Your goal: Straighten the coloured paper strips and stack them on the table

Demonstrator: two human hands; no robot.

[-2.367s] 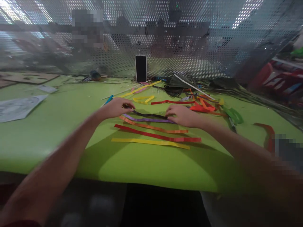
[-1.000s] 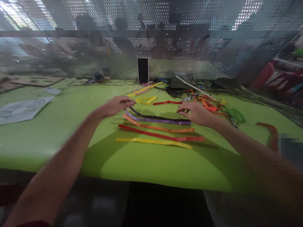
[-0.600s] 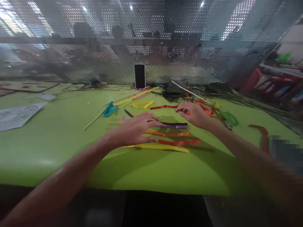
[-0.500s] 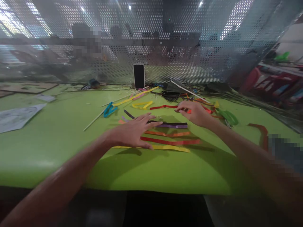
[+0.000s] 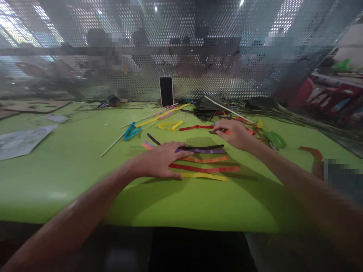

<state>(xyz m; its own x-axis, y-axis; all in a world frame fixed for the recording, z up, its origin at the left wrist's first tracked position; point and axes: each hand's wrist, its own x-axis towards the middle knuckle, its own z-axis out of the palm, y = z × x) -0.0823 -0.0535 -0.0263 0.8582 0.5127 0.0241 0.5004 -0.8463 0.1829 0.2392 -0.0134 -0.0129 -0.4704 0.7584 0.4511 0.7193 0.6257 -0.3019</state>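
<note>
Several paper strips lie side by side on the green table point(image 5: 70, 170): a black strip point(image 5: 207, 147), a purple strip point(image 5: 204, 151), an orange strip point(image 5: 204, 160), a red strip point(image 5: 210, 169) and a yellow strip point(image 5: 207, 176). My left hand point(image 5: 160, 160) lies flat and open over their left ends, fingers stretched toward the purple strip. My right hand point(image 5: 235, 134) is farther back, fingers pinched at a small dark piece beside a red strip point(image 5: 195, 127); what it holds is unclear.
A phone point(image 5: 166, 91) stands against the perforated metal screen at the back. A teal paper loop point(image 5: 131, 131), a thin stick point(image 5: 113, 141), a yellow loop point(image 5: 171, 125), a pile of scraps and green-handled scissors point(image 5: 273, 139) lie around. Printed paper point(image 5: 19, 140) sits far left.
My left hand moved from the far left end of the strips to lie flat across their left ends. My right hand left the black strip and shifted back toward the scrap pile.
</note>
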